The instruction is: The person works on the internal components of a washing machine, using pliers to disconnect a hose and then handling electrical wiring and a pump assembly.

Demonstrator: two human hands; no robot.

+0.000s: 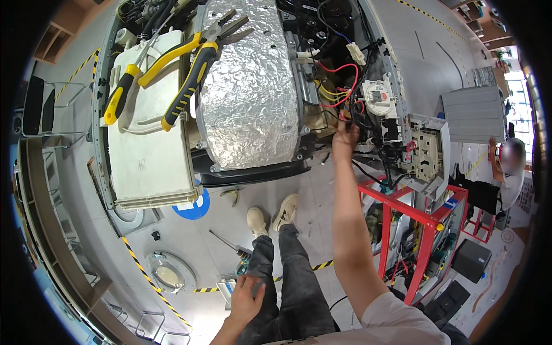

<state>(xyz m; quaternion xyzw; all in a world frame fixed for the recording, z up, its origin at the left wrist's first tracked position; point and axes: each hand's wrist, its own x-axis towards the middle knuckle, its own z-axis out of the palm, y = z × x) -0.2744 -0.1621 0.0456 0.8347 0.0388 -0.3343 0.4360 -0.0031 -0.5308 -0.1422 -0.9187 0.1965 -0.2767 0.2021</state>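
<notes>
My right hand (pixel 345 140) reaches into the opened appliance, beside its foil-covered housing (pixel 250 98). Its fingers are closed at a bundle of wires, where a red wire (pixel 357 75) and yellow wires (pixel 329 91) come together; the fingertips are partly hidden. A white round part (pixel 378 98) sits just right of these wires. Down by my left thigh, my left hand (pixel 247 299) hangs loose with the thumb apart, holding nothing. Yellow-and-black pliers (pixel 198 80) lie across the white cover (pixel 150 155) and the foil, with a screwdriver (pixel 119 98) to their left.
On the floor lie a long screwdriver (pixel 227 244), small pliers (pixel 232 197) and a round door ring (pixel 169 271). A red frame (pixel 428 221) stands at right, below a hanging control panel (pixel 426 150). Another person (pixel 510 172) is at the far right beside a grey panel (pixel 474 114).
</notes>
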